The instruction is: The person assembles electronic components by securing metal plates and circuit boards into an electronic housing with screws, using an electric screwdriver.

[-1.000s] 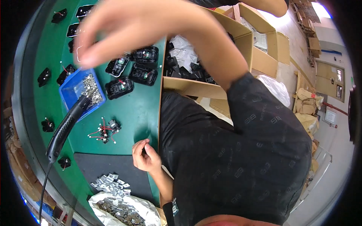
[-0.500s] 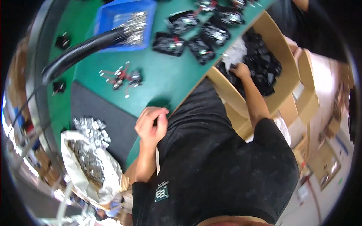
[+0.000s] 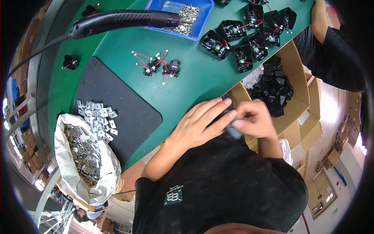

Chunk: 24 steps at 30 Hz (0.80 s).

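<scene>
At the table's near edge, my left hand point(image 3: 200, 123) and my right hand point(image 3: 255, 119) meet over a dark plastic part point(image 3: 234, 132), likely a piece of black casing. It is blurred and mostly covered by my fingers. My left fingers lie along one side of it, while the curled fingers of my right hand grip the other. To the right of my hands, an open cardboard box point(image 3: 298, 70) holds many black plastic parts point(image 3: 272, 87). Two small black assemblies with red wires point(image 3: 170, 69) rest on the green table point(image 3: 191, 85).
Several black housings with wiring point(image 3: 216, 45) sit at the far right, beside a blue tray point(image 3: 200, 29) of small metal pieces. Overhead hangs a black corded tool point(image 3: 124, 21). Metal clips point(image 3: 99, 117) lie on a black mat point(image 3: 132, 109) near a white sack point(image 3: 113, 163). Another person's arm point(image 3: 319, 23) is upper right.
My right hand has come out of the cardboard box with a dark plastic part. My left hand has moved right and unfolded to meet it. The whole view has shifted.
</scene>
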Tool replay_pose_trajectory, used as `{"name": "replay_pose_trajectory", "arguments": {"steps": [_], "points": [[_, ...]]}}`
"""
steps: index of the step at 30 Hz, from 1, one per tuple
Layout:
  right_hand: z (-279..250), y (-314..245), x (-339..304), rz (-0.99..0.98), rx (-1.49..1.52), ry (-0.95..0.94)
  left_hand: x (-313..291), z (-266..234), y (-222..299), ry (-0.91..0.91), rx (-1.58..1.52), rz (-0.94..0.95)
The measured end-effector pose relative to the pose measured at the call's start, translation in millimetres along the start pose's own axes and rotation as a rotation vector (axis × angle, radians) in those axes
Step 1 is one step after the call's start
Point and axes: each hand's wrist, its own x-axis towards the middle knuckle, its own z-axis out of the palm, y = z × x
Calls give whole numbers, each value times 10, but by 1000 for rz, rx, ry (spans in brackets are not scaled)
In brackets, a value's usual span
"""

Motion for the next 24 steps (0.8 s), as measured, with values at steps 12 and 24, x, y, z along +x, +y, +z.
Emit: {"name": "replay_pose_trajectory", "arguments": {"steps": [12, 24], "points": [[560, -211, 1325, -346, -802, 230, -485, -614, -111, 248, 155, -293], [429, -254, 1214, -94, -278, 13, -184, -534, -363, 3, 161, -376]]}}
